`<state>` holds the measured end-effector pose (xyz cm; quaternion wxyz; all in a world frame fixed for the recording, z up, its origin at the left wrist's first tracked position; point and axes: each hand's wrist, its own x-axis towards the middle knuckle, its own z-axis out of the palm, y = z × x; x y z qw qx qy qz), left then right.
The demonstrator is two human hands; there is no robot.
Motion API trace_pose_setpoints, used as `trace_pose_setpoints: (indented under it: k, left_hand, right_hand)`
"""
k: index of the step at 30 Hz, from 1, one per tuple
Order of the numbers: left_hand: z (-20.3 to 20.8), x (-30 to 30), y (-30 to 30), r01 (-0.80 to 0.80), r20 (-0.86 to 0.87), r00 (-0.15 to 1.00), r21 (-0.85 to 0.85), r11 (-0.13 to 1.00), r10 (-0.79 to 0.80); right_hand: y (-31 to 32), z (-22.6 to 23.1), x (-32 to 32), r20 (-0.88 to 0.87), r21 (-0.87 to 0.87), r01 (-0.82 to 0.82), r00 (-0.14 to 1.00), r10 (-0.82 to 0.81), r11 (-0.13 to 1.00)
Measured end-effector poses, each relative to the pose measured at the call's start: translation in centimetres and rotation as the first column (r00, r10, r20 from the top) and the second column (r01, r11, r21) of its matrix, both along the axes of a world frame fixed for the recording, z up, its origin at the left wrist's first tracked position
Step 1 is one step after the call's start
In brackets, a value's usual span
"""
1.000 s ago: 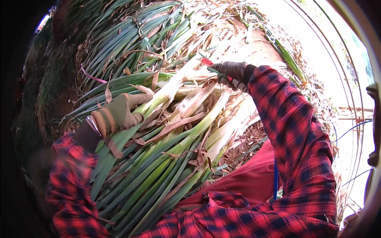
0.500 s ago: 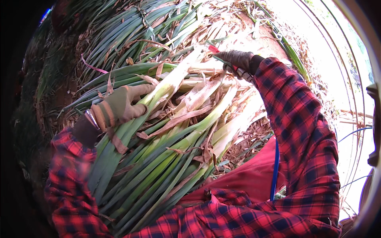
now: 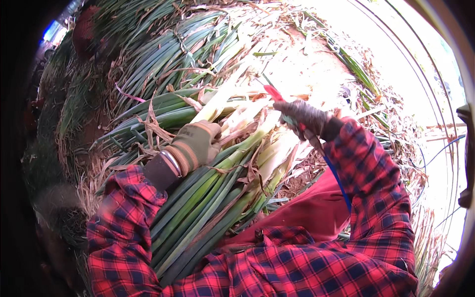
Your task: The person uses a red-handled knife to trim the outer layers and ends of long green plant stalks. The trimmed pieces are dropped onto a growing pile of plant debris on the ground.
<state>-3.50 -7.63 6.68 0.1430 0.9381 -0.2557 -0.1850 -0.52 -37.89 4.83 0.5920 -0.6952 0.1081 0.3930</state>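
A thick bundle of long green leeks (image 3: 213, 198) with pale stalks lies across my lap, tops toward me. My left hand (image 3: 197, 143), in an olive work glove, grips the bundle from the left at the point where green turns to white. My right hand (image 3: 304, 117), in a dark glove, is closed on a small red-handled tool (image 3: 273, 92) at the pale stalk ends of the bundle. Both arms wear red and dark plaid sleeves.
More leeks (image 3: 168, 54) lie heaped on the ground beyond the bundle, with dry brown leaves scattered over bare soil (image 3: 316, 59). A red cloth (image 3: 311, 213) covers my lap. Thin blue cords (image 3: 435, 153) run at the right.
My left hand has slid toward the middle of the bundle and closed more firmly on it. My right hand with the red tool has shifted slightly along the stalk ends.
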Motion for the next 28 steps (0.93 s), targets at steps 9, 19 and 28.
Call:
trace_pose_setpoints:
  k: [9, 19, 28]
  left_hand:
    - [-1.2, -3.3, -1.0, -0.080, 0.155, 0.985, 0.059, 0.995, 0.070]
    - [-1.6, 0.9, -0.3, -0.150, -0.391, 0.903, 0.105, 0.983, 0.179]
    - [2.8, -2.8, 1.8, -0.051, -0.309, 0.945, 0.196, 0.979, 0.111]
  right_hand:
    - [-3.1, 0.7, -12.9, -0.133, 0.186, 0.141, 0.984, -0.118, 0.972]
    - [-1.9, 2.4, -17.4, -0.123, 0.215, 0.159, 0.983, -0.135, 0.964]
    - [0.3, 0.7, -20.1, 0.034, 0.305, 0.019, 0.999, -0.031, 0.952]
